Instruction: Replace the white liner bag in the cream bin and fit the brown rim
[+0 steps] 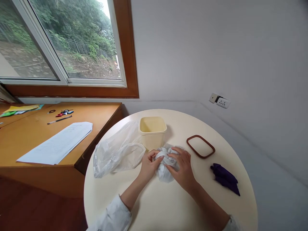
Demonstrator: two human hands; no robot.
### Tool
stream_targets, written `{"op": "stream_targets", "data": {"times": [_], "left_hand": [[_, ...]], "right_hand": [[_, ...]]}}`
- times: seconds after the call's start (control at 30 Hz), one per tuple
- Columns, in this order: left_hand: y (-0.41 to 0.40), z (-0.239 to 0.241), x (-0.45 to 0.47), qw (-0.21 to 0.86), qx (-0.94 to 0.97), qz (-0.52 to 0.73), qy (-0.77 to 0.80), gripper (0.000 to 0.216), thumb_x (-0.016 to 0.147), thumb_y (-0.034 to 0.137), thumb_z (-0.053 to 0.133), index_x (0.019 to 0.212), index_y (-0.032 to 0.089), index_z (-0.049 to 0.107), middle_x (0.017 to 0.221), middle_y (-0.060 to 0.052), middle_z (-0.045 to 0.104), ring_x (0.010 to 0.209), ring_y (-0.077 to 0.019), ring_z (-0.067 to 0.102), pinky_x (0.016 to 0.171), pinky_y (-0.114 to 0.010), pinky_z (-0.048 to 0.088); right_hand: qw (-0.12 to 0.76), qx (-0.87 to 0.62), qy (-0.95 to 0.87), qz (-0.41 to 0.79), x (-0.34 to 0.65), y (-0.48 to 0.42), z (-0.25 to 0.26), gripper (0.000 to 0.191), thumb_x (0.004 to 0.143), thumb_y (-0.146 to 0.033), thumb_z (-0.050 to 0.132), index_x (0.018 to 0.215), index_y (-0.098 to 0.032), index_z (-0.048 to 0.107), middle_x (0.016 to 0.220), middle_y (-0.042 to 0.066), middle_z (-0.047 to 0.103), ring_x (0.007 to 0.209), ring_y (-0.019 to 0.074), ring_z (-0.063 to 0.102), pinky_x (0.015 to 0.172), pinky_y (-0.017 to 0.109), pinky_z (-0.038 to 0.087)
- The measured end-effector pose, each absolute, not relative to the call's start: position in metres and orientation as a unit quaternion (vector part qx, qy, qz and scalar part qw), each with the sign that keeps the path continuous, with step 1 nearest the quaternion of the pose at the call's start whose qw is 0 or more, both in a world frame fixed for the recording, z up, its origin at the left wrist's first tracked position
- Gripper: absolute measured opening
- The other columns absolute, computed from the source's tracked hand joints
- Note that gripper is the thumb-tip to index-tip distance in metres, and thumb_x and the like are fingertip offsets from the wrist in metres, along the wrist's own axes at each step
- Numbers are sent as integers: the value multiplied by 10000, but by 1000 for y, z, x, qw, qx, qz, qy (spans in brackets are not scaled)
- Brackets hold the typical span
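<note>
- Bundle of thin whitish plastic (166, 162) sits in the lower centre of the frame, just below the cream bin (153, 140); I judge it light, soft and a little slippery.
- Left hand (151, 164) pinches a twisted fold between thumb and fingers; right hand (184, 165) holds the other side, fingers curled over it.
- I'd grip the thick folds on top, since the loose film beneath looks easier to tear.
</note>
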State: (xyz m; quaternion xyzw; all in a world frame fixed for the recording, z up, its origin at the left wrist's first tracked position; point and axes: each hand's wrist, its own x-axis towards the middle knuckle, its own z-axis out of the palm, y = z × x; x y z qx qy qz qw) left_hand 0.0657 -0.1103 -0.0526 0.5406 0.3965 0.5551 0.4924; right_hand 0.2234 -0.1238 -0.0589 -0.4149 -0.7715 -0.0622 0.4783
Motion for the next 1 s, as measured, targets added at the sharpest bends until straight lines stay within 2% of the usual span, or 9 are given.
{"op": "stream_targets", "data": {"times": [0.13, 0.3, 0.47, 0.6, 0.7, 0.77, 0.9, 1.0], "left_hand": [[-113, -51, 64, 518, 568, 531, 357, 214, 764, 345, 616, 805, 136, 628, 745, -42, 600, 702, -148, 517, 650, -248, 396], [-112, -52, 65, 508, 592, 530, 332, 257, 721, 287, 676, 921, 149, 594, 852, -60, 603, 804, -174, 533, 739, -279, 414], [-107, -56, 62, 498, 573, 539, 365, 303, 750, 302, 639, 1007, 149, 596, 906, -83, 615, 853, -196, 547, 755, -296, 423], [-106, -58, 60, 497, 555, 547, 382, 229, 754, 320, 618, 905, 148, 623, 803, -59, 623, 775, -186, 561, 698, -278, 427], [-107, -56, 61, 486, 561, 561, 366, 188, 753, 320, 611, 833, 150, 620, 870, -67, 618, 823, -192, 560, 737, -281, 419], [-108, -54, 62, 493, 557, 565, 358, 184, 750, 321, 611, 821, 151, 612, 884, -65, 612, 842, -195, 555, 749, -280, 411], [-108, -54, 62, 555, 503, 564, 348, 176, 748, 320, 611, 809, 160, 567, 691, 1, 569, 649, -133, 508, 615, -229, 366], [-108, -54, 61, 589, 472, 565, 331, 176, 733, 306, 617, 787, 159, 536, 655, 19, 535, 609, -114, 473, 584, -214, 332]], "right_hand": [[491, -422, -760, -64, 226, -120, -61, 199, 762, -119, 563, 935, -219, 575, 1070, 69, 591, 1007, 214, 540, 880, 415, 349], [513, -414, -751, -41, 229, -119, -59, 187, 796, -101, 503, 903, -219, 602, 994, 49, 630, 968, 192, 571, 846, 382, 375], [544, -411, -726, 85, 231, -119, -61, 154, 809, -139, 512, 879, -229, 615, 991, 53, 646, 986, 195, 578, 853, 378, 445], [561, -380, -700, 225, 231, -120, -61, 137, 822, -192, 512, 890, -220, 627, 1006, 67, 654, 975, 208, 598, 856, 381, 484], [555, -372, -689, 281, 231, -120, -62, 185, 832, -220, 505, 972, -222, 626, 1032, 67, 650, 993, 213, 593, 874, 378, 479], [554, -375, -682, 297, 232, -120, -63, 209, 839, -228, 498, 1012, -229, 616, 1055, 60, 641, 1012, 211, 583, 889, 373, 469], [554, -408, -666, 288, 232, -118, -68, 220, 843, -244, 490, 1028, -222, 609, 1050, 56, 642, 1003, 208, 585, 894, 365, 462], [549, -435, -665, 259, 232, -115, -70, 222, 838, -247, 484, 1018, -207, 608, 1029, 60, 649, 991, 212, 589, 885, 364, 464]]}}
